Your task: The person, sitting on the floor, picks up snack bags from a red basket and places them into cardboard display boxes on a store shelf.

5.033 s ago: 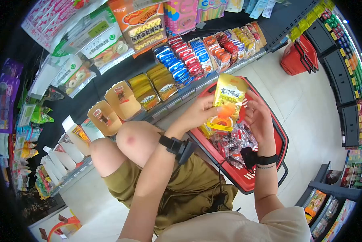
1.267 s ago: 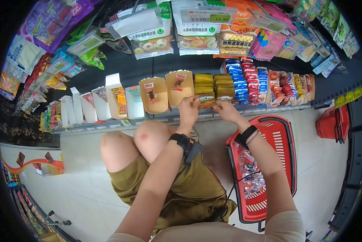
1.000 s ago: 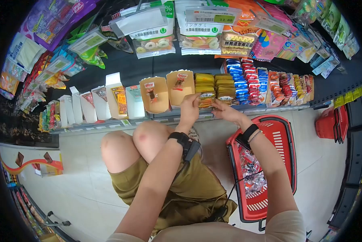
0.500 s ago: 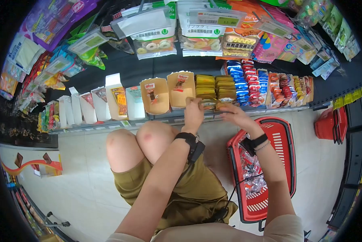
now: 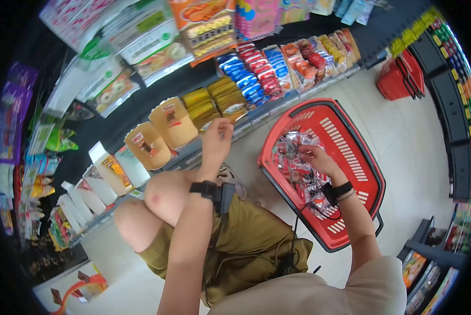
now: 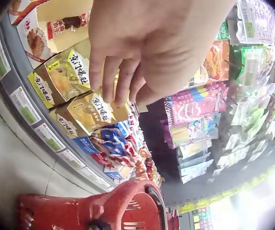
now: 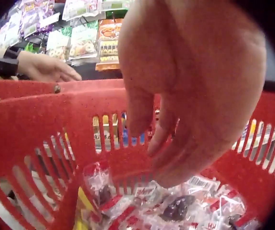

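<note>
My left hand (image 5: 216, 144) hovers at the shelf front beside a carton of gold snack packets (image 5: 198, 105), its fingers loosely bent and holding nothing. The left wrist view shows those fingers (image 6: 120, 79) overlapping the printed gold packets (image 6: 92, 112). Over the red shopping basket (image 5: 269, 139) hangs my right hand (image 5: 319, 160), with nothing in its fingers. Beneath it in the right wrist view lie small clear-and-red wrapped snacks (image 7: 178, 208), and a yellow edge (image 7: 82, 206) shows at the basket's side.
Two brown cartons (image 5: 149, 147), nearly bare inside, stand left of the gold packets. Blue packets (image 5: 243, 79) and other snack boxes line the shelf to the right. Hanging bags (image 5: 156, 47) fill the rack above. Another red basket (image 5: 400, 76) stands on the floor farther right.
Five seconds ago both hands were at a gold packet over the basket; later both were at the gold packets on the shelf. Now my right hand is over the basket, and the head view has turned right.
</note>
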`<state>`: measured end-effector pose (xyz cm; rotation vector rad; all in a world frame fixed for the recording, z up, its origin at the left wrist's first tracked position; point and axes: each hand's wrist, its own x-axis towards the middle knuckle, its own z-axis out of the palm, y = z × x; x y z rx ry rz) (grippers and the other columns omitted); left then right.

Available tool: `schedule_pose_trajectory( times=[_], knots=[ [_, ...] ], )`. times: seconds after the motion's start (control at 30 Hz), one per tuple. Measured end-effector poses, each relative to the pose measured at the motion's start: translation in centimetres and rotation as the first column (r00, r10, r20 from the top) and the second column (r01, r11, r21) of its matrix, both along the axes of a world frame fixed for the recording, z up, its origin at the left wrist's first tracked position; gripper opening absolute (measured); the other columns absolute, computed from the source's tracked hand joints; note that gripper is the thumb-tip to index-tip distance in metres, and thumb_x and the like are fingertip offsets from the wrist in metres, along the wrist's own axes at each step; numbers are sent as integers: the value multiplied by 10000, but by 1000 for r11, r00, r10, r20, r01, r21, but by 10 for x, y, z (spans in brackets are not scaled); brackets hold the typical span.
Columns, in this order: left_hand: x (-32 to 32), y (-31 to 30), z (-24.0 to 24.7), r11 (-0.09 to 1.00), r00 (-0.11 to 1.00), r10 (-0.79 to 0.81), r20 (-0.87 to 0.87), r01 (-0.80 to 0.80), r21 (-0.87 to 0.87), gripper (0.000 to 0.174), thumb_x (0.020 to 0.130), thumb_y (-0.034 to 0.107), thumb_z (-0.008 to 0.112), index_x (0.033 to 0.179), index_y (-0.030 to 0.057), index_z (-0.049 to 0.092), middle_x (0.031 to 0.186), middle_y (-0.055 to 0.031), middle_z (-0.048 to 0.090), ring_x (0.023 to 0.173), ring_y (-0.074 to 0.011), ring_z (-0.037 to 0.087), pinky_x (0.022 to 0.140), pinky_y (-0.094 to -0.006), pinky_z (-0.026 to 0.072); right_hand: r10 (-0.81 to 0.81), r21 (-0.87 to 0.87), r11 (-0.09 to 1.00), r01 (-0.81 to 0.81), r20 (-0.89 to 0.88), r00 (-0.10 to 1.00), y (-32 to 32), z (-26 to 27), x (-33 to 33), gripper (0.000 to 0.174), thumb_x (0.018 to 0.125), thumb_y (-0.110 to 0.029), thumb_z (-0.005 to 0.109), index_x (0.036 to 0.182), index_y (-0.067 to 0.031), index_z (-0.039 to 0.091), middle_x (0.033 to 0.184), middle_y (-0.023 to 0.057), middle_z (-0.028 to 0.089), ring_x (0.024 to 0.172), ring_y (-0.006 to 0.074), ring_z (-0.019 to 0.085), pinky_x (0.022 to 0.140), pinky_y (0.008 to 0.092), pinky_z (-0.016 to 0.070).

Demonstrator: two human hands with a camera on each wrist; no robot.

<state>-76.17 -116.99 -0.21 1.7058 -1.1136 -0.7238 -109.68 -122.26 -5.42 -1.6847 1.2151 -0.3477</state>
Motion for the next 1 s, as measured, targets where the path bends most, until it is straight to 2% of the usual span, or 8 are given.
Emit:
schedule_pose_trajectory(
  times=[0.07,0.17,0.53,0.6,0.7,0.83,0.9,1.0],
  knots=[
    [-9,7,1,991,991,-131,-12,131,-29,187,840,123,596,996,20,582,871,-60,626,792,-121,585,719,-248,454,133,-39,989,-143,-191,972,18,0,9,295,820,-115,537,1103,-36,566,991,137,620,901,246,596,776,334,472],
    [-16,14,10,972,968,-236,-81,236,-8,159,818,100,596,944,2,584,876,-107,633,782,-183,620,711,-292,488,169,102,983,-155,-148,974,24,-2,18,328,810,-140,545,1119,-33,564,1017,177,608,940,289,587,811,357,461],
    [-23,13,21,955,966,-257,-17,256,150,163,848,104,584,985,14,591,877,-54,629,813,-110,588,742,-242,455,24,-120,992,-46,-176,984,19,-34,5,277,748,-46,593,1024,-49,588,1055,154,563,1016,318,526,857,375,429],
    [-26,12,21,945,956,-292,-17,291,151,171,850,106,582,992,12,587,876,-54,631,818,-109,589,744,-248,455,-316,-564,813,143,-222,922,26,-36,5,350,692,-72,631,1039,-44,595,1085,162,543,1054,341,503,846,398,441],
    [-28,9,17,937,951,-304,-55,309,162,176,850,113,584,995,13,584,875,-47,630,822,-107,589,748,-253,455,-456,-705,702,100,-338,823,35,-40,6,332,679,-88,648,1006,-63,595,1146,168,491,1069,354,480,834,416,442],
    [-32,8,19,931,947,-318,-45,321,175,177,851,115,583,995,12,580,877,-43,626,821,-108,588,752,-255,453,-154,-439,898,15,-282,947,46,-13,9,284,687,-107,662,965,-95,605,1121,150,538,1058,347,498,847,432,425],
    [-35,7,23,940,951,-308,-22,308,149,171,835,101,590,986,20,596,885,-88,648,779,-151,610,714,-274,470,309,36,947,-319,-374,874,56,-9,18,234,694,-174,656,902,-72,622,995,137,611,910,308,586,769,404,468],
    [-37,4,23,939,948,-315,-37,317,130,174,835,97,587,991,19,596,890,-89,647,790,-149,606,734,-274,469,206,-65,956,-287,-550,809,61,-29,18,214,709,-225,638,853,-67,641,857,128,644,771,290,622,694,383,491]
  ],
)
